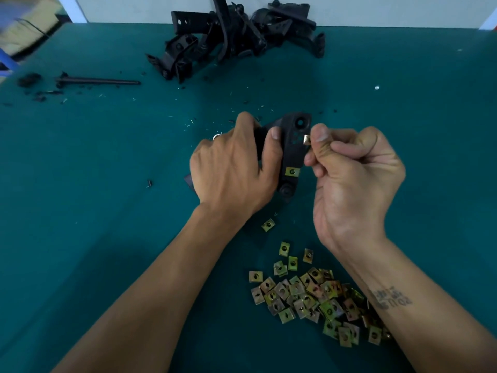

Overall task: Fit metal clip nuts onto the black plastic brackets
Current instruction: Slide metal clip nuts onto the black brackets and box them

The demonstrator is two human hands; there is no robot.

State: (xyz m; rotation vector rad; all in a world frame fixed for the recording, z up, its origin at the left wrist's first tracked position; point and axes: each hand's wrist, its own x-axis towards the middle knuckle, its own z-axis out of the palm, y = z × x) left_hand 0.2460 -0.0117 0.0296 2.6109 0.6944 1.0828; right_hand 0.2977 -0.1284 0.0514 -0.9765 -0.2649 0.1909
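1. Bracket (291,154): black plastic, gripped in the left hand (231,168) above the green table (107,162), fingers wrapped round the left part, thumb pressed flat on the face. Judged rigid and light; a firm grip well away from the working edge suits it.
2. Fitted clip (292,172): 1 brass-coloured clip already seated on the lower right edge of the bracket, just above a round boss.
3. Loose clip (306,139): pinched between thumb and forefinger of the right hand (355,168), other fingers curled, touching or just beside the upper right edge of the bracket.
4. Handling, as judged: thin sprung sheet metal, small, smooth, likely slippery and sharp-edged. Best pinched on the closed end, with the open mouth presented square to the bracket edge, then pushed straight on.
5. Risk, as judged: entering at an angle may spread the clip or flick it from the fingers.
6. Supply: pile of clips (317,297) near the right forearm; heap of brackets (236,36) at the far edge.
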